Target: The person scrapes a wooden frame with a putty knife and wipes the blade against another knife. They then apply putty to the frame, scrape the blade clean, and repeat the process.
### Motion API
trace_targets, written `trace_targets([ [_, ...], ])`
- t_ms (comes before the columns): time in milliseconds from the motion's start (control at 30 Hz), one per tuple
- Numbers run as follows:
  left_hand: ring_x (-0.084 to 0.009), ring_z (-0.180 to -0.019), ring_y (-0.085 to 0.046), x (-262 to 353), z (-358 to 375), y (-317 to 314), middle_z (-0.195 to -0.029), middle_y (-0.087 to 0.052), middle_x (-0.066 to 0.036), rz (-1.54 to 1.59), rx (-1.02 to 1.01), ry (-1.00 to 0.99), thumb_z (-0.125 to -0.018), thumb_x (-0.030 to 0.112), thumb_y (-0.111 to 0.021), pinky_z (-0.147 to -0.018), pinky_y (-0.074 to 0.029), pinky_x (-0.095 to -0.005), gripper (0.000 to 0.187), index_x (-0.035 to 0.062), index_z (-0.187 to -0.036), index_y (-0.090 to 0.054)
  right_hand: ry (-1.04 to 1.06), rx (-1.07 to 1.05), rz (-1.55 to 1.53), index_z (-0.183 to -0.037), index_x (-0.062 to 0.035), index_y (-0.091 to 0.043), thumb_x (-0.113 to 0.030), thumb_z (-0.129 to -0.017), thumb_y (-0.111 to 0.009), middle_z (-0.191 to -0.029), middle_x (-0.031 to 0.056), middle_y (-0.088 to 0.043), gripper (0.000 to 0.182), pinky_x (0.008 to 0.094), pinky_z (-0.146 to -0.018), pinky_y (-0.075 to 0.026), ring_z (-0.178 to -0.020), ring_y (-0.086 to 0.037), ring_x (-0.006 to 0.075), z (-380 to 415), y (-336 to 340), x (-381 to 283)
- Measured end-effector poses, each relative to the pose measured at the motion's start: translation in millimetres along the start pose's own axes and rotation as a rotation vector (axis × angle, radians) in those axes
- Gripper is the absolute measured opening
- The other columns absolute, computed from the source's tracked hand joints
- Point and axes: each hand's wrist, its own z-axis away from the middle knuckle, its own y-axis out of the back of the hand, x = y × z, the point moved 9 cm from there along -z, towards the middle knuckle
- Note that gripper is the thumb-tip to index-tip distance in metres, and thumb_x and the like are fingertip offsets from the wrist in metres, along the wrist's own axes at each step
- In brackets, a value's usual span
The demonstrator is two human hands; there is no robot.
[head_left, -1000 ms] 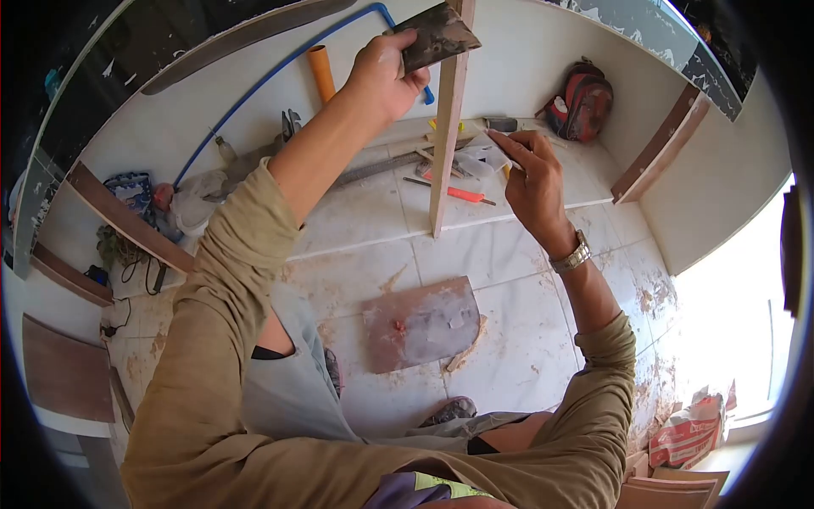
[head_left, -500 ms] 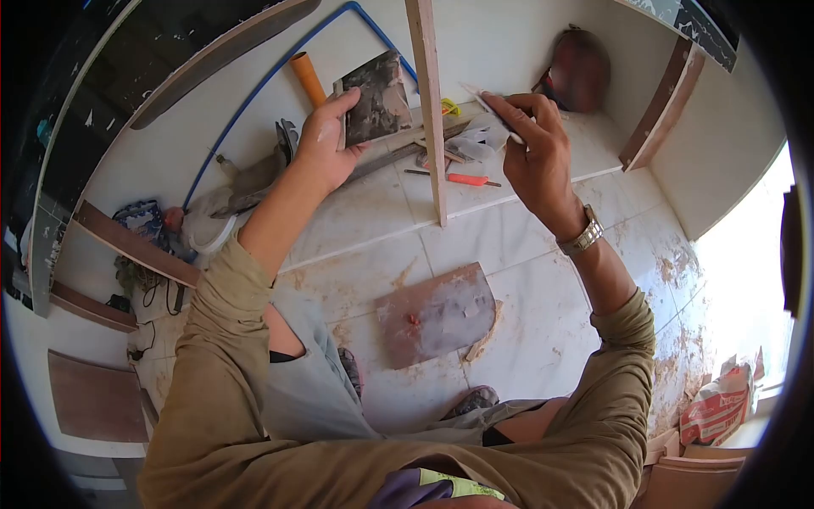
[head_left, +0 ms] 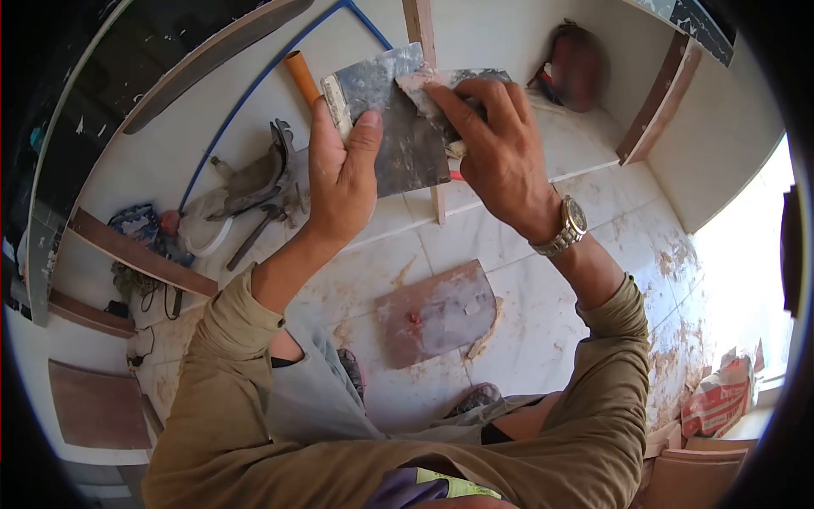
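At 12 o'clock, the left hand point(head_left: 343, 165) was closed on a metal plate point(head_left: 398, 140), thumb across its near face by the pale edge strip point(head_left: 337, 106). At 1 o'clock, the right hand point(head_left: 509, 148) was gripping a scraper point(head_left: 421, 100), fingers bent over it, with pinkish paste point(head_left: 415, 81) on the blade. The blade overlapped the plate's 2 o'clock corner; whether they touched could not be told. A watch point(head_left: 575, 215) circled the right wrist. Behind the plate, a wooden post point(head_left: 420, 25) rose at 12 o'clock. An orange pipe point(head_left: 301, 76) leaned at 11 o'clock, and a backpack point(head_left: 577, 72) sat between 1 and 2. A smeared board point(head_left: 445, 327) lay on the floor point(head_left: 534, 339) at 5 o'clock, near the middle, and a torn bag point(head_left: 719, 399) stood at 4.
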Motion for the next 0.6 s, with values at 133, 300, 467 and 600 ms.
trace_targets([
  [133, -0.0109, -0.107, -0.054, -16, 1, 3, -0.118, -0.062, -0.006, -0.068, -0.095, 0.078, -0.107, 0.02, -0.053, -0.097, -0.045, -0.0278, 0.031, 0.0009, -0.132, -0.049, -0.086, 0.076, -0.001, -0.12, -0.009, -0.068, 0.007, -0.072, -0.062, -0.105, 0.0095, -0.061, 0.051, 0.0409, -0.081, -0.05, -0.094, -0.057, 0.03, -7, 24, 31],
  [300, -0.0115, -0.112, -0.057, -65, 0, 2, -0.122, -0.063, -0.003, 0.381, -0.118, 0.524, -0.103, 0.018, -0.058, -0.101, -0.044, -0.0298, 0.035, 0.0041, -0.135, -0.052, -0.535, -0.203, -0.676, -0.11, 0.0011, -0.066, 0.002, -0.073, -0.061, -0.088, 0.0101, -0.065, 0.037, 0.0341, -0.071, -0.05, -0.077, -0.06, 0.0193, 14, 1, 67],
  [467, -0.0116, -0.114, -0.057, -72, 4, -13, -0.125, -0.064, -0.002, 0.435, -0.245, 0.529, -0.102, 0.019, -0.06, -0.101, -0.045, -0.0299, 0.04, 0.007, -0.14, -0.051, -0.952, -0.478, -1.15, -0.104, 0.0062, -0.064, -0.005, -0.075, -0.067, -0.088, 0.008, -0.066, 0.032, 0.0292, -0.072, -0.05, -0.078, -0.058, 0.0136, 65, -46, 85],
  [600, -0.0132, -0.112, -0.06, -88, 8, -10, -0.124, -0.065, -0.003, 0.438, -0.231, 0.542, -0.102, 0.017, -0.059, -0.098, -0.049, -0.0307, 0.04, 0.0077, -0.14, -0.05, -1.029, -0.478, -0.873, -0.107, 0.0063, -0.065, -0.001, -0.075, -0.064, -0.094, 0.0145, -0.069, 0.034, 0.0317, -0.075, -0.052, -0.08, -0.064, 0.022, 98, -45, 110],
])
